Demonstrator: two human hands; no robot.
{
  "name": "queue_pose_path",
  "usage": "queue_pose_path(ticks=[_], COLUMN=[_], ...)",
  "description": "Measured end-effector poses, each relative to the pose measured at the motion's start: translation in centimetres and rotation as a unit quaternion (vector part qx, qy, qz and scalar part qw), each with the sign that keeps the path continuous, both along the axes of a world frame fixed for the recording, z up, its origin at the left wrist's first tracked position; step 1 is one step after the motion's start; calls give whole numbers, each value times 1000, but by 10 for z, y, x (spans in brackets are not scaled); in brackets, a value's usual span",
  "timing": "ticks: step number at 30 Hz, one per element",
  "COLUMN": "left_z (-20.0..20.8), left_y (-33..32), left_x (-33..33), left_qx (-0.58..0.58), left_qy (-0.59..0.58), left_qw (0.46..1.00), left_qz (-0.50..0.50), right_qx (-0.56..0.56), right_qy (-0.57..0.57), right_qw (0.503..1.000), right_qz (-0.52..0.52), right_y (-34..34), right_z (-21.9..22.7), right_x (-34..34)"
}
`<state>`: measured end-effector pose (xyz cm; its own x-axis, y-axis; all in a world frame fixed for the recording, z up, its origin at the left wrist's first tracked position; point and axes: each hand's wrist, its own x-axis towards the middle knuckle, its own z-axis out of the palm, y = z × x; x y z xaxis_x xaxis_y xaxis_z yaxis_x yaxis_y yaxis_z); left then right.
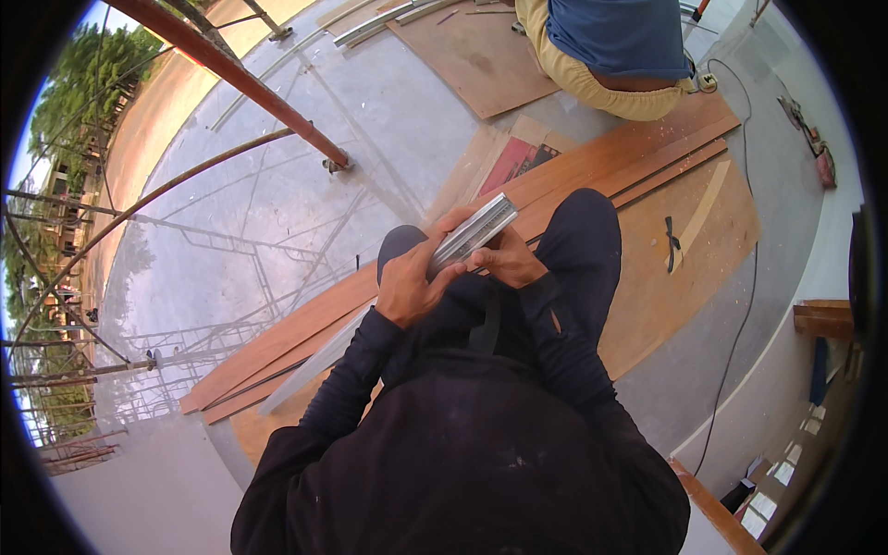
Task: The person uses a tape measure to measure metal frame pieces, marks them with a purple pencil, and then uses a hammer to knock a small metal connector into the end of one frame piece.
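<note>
A silver metal profile (474, 235) with lengthwise grooves slants up to the right above my lap. My left hand (412, 282) is closed around its lower left part, with the thumb along the near side. From the right, my right hand (511, 258) grips its underside, the thumb tip on its near edge. Past my left wrist, a pale long strip (319, 359) runs down to the left roughly in line with the profile. I cannot tell whether they are one piece. Beneath my legs lie long reddish-brown wooden boards (282, 344).
Another person (615, 55) in a blue top crouches at the upper right. Scaffold poles (250, 83) stand at the left. A plywood sheet (689, 268) holds a black strap-like object (671, 242) and a pale wood strip (705, 217). A dark cable (751, 301) crosses the floor at right.
</note>
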<state>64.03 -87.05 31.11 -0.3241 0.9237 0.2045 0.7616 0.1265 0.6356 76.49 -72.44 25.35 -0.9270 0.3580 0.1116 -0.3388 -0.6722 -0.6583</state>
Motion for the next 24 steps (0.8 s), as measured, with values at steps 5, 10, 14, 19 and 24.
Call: queue_pose_path(ticks=[5,10,14,19,24], left_z=[-1,-10,-11,-9,-8], left_y=[-2,2,4,8,13], left_x=[2,6,3,-28,-42], left_qx=[22,41,4,-83,-97], left_qy=[22,27,-27,-194,-288], left_qw=[999,999,999,977,951], left_qz=[-9,16,20,-38,-61], right_qx=[14,65,69,111,81], right_qy=[-27,-43,-75,-69,-104], right_qw=[999,997,993,988,987], right_qz=[12,-25,-63,-77,-89], right_y=[-5,-6,-8,-8,-10], right_z=[-5,-6,-5,-1,4], right_x=[2,2,6,2,-2])
